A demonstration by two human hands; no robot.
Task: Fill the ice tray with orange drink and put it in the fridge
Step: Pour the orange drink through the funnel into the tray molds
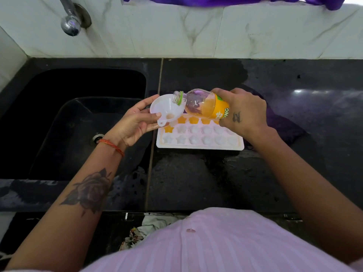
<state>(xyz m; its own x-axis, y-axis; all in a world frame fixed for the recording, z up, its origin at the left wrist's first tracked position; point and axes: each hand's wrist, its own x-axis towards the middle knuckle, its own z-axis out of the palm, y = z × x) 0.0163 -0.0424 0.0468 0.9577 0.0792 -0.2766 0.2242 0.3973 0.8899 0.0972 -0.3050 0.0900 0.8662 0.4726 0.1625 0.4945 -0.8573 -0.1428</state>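
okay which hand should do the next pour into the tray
Right. The right hand already grips the tilted bottle, mouth over the funnel; the left hand is busy holding that funnel above the ice tray.

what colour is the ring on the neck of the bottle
Green: a bright green ring just behind the open mouth of the bottle, seen best in the head view.

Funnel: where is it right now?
In the head view, the funnel is held in the left hand over the tray's far-left corner, just right of the sink, under the tilted bottle's mouth.
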